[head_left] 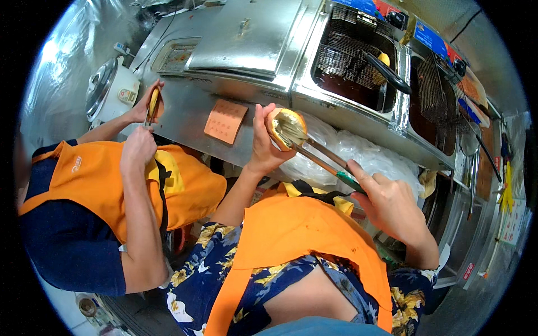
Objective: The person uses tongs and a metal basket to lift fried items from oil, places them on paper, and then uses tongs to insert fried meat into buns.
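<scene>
My left hand (261,140) grips a round, hollow, golden-orange food piece (276,121) with a pale inside, held upright at the middle of the head view. My right hand (378,199) is closed on metal tongs (328,159) with a green grip, whose ends sit inside the piece's opening. An orange paper card (224,121) lies on the steel counter left of my left hand. Crumpled clear plastic bags (381,157) lie below and behind the tongs.
A co-worker in an orange apron (89,185) stands at my left, holding a yellow item and a metal tool. A white cooker (115,89) sits at back left. Steel fryers with dark oil and wire baskets (347,56) line the back right. Long-handled utensils (471,151) are at the right.
</scene>
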The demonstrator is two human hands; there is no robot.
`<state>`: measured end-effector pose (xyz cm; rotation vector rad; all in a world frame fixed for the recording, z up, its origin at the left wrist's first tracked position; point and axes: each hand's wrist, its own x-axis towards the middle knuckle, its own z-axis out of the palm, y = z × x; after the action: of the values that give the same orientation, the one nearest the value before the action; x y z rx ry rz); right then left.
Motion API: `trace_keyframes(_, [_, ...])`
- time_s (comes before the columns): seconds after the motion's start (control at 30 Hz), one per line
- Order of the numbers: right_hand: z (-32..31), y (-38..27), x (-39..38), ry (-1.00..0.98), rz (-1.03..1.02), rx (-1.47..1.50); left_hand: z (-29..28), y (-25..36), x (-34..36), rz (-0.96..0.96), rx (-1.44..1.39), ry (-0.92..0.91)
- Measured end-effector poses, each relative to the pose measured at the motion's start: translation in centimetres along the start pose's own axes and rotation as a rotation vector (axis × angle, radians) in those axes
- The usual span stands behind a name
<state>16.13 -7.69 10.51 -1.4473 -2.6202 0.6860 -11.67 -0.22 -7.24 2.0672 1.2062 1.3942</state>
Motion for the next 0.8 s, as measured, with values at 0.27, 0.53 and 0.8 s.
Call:
trace_keyframes(0.27, [1.6, 1.9, -0.8, 0.147, 0.039, 0.178, -9.1, -9.1, 1.0, -0.601, 0.426, 0.258])
trace_keyframes(0.53, [2.7, 2.5, -3.8, 0.187, 0.216, 0.302, -20.2, -21.9, -0.6, -0.815, 0.992, 0.119])
trace_keyframes(0.8, [-4.5, 3.0, -12.9, 0.543, 0.561, 0.243, -17.5, -16.4, -3.4, -0.388, 0.754, -0.281])
